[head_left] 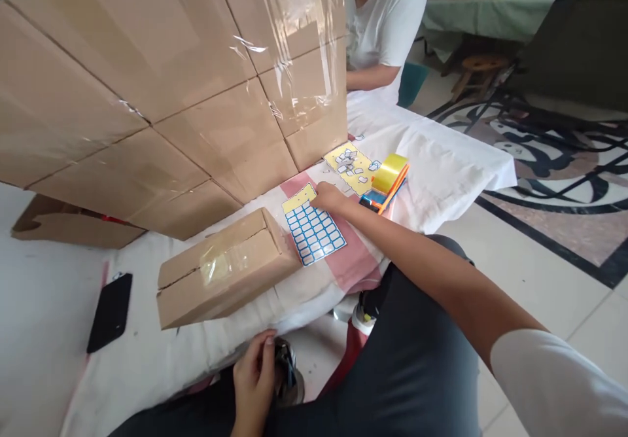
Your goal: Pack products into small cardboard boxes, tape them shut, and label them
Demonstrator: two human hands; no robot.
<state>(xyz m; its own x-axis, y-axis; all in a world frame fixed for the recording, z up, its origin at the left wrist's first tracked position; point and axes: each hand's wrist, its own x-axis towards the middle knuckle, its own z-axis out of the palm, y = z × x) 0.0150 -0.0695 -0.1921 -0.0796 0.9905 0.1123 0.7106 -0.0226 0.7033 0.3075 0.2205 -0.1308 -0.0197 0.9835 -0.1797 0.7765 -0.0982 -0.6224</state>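
Note:
A sheet of blue-bordered labels with a yellow backing strip lies on the cloth-covered table. My right hand is at its upper right edge, fingers closed on it; the fingertips are partly hidden. Low over my lap, beside the table's near edge, my left hand is closed, thumb against the fingers, with nothing visible in it. A taped cardboard box lies just left of the labels. Right of my right hand stands a tape dispenser with a yellow roll and orange frame.
Stacked taped cartons form a wall along the far side. A yellow sheet with white scraps lies beyond my right hand. A black phone rests at the left. Another person in a white shirt sits across the table corner.

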